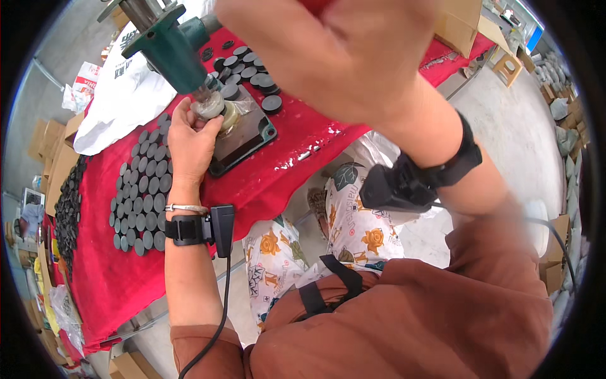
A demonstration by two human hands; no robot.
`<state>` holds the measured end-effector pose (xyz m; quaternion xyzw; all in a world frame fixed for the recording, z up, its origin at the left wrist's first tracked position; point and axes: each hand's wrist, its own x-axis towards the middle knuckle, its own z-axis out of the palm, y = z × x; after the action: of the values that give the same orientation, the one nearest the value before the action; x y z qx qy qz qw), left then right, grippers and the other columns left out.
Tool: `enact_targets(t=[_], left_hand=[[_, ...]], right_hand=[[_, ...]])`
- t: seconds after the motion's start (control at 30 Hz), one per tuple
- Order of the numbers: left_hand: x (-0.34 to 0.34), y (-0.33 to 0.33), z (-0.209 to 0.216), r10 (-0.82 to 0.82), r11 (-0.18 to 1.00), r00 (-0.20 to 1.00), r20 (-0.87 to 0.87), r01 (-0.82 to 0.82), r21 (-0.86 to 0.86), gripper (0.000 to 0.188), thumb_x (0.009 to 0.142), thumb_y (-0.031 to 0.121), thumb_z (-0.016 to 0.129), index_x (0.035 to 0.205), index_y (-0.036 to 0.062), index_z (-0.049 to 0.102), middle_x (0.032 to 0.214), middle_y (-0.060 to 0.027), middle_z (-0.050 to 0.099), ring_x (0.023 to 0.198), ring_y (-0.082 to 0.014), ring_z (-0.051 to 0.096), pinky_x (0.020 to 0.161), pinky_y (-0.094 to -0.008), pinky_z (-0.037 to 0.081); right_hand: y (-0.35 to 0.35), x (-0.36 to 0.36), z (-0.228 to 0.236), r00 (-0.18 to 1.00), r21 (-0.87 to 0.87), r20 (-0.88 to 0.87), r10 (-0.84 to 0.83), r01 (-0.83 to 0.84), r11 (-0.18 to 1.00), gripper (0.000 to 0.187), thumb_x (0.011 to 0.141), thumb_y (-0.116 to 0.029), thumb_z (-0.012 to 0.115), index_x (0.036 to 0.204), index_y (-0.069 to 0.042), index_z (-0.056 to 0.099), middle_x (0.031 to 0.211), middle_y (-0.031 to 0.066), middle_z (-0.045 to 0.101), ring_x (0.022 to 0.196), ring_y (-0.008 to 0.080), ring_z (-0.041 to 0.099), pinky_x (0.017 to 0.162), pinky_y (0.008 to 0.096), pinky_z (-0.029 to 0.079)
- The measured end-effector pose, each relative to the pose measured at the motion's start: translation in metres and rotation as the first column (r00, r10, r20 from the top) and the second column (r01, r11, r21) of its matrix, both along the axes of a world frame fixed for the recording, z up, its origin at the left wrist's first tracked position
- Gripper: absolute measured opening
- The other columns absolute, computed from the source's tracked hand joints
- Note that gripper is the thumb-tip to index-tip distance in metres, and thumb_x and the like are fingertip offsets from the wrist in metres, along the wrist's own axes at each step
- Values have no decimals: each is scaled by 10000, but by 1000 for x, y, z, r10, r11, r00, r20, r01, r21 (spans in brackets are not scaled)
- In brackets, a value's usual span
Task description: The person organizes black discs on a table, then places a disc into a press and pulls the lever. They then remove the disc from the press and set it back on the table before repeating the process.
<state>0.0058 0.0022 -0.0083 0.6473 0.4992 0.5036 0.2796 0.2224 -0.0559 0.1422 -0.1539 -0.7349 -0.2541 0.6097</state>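
Observation:
A green hand press (173,60) stands on the table, its metal base plate (243,142) toward me. My left hand (192,142) is at the press, thumb and fingers closed around a pale, translucent round piece (208,105) under the ram. Beside that piece sits a yellowish round seat (229,117) with clear film around it. My right hand (353,57) is raised close to the camera, beside the end of the press's side shaft. Its fingers look curled, but what they grip is hidden and partly blurred. Dark grey discs (144,196) lie in rows left of my left forearm.
More dark discs (249,66) lie loose behind the press. A heap of small black parts (68,208) lies at the table's left edge. The red cloth (303,145) covers the table. A white sack (126,95) and an open carton (457,28) are at the far side.

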Motion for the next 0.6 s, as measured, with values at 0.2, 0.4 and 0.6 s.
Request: enact_targets(t=[0.2, 0.4, 0.6], left_hand=[[5, -7, 6, 15, 1000, 1000, 3, -15, 14, 730, 772, 59, 702, 1371, -135, 334, 1051, -98, 653, 827, -84, 553, 776, -223, 471], [1, -3, -1, -78, 996, 985, 155, 82, -22, 713, 773, 12, 683, 1378, -124, 332, 1034, -84, 647, 824, -82, 543, 781, -220, 467], [-11, -8, 12, -72, 996, 989, 127, 77, -38, 673, 780, 32, 690, 1360, -113, 381, 1174, -178, 631, 993, -173, 619, 855, -276, 497]], right_hand=[[-13, 8, -45, 999, -43, -24, 28, -29, 999, 154, 775, 83, 618, 904, 25, 557, 845, 161, 649, 737, 201, 641, 596, 250, 497], [-23, 10, -91, 982, -193, -48, 181, -187, 963, 299, 749, 134, 624, 994, 17, 501, 885, 160, 625, 815, 217, 642, 689, 274, 531], [-17, 2, -92, 963, -123, -204, 174, -202, 972, 261, 696, 4, 736, 890, -76, 581, 860, 94, 654, 662, 219, 636, 534, 284, 501]])
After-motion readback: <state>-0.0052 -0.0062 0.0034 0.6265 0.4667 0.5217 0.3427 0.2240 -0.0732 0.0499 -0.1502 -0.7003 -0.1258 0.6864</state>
